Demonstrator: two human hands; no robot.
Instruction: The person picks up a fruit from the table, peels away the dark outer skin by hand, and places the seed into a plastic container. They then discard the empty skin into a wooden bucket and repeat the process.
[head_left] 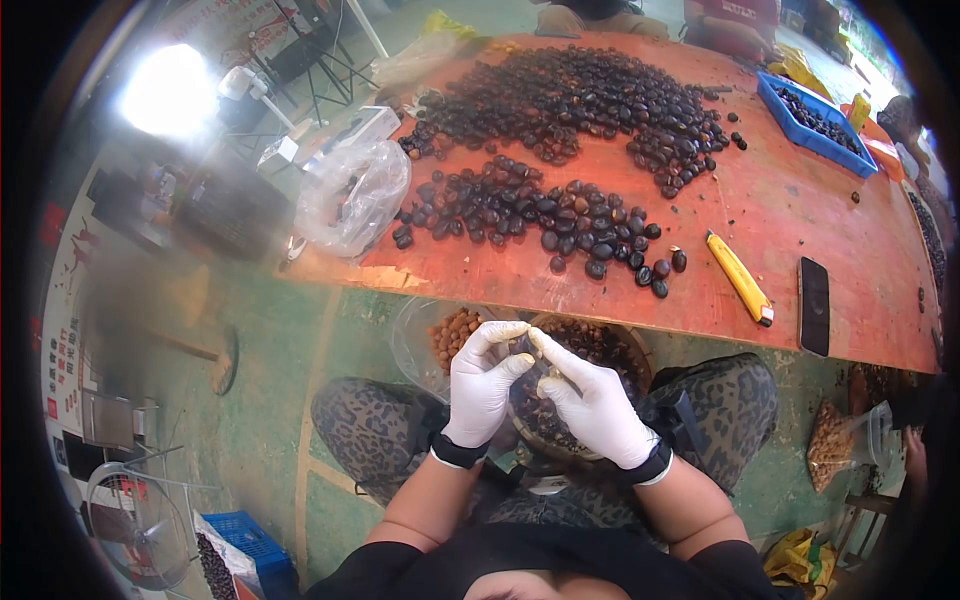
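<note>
1. A small dark nut (521,345) is held at the fingertips of the left hand (479,392), pinched between thumb and forefinger. Its far outline is hidden by the fingers.
2. The right hand (598,408) is brought close alongside, thumb and forefinger bent toward the nut; whether anything is gripped there cannot be told. Both hands are covered by white gloves.
3. The nut is judged light, hard-shelled, smooth and liable to slip or roll. It is best gripped across its broad sides, with the fingertips kept clear of any worked edge.
4. Directly below the hands, a round basket (648,365) of dark fragments is placed between the knees. Beside it, to the left, brown kernels (455,336) are contained in a clear vessel.
5. Ahead of the hands, a red tabletop (770,205), scuffed and chipped at its near edge, is strewn with dark nuts (590,100).
6. Ahead and to the right, a yellow cutter (739,278) and a phone (814,306) are laid near the edge; a blue tray (832,150) is set farther off.
7. Green flooring (260,420) is seen around; the room is lit by a bright lamp (170,92) at far left.
</note>
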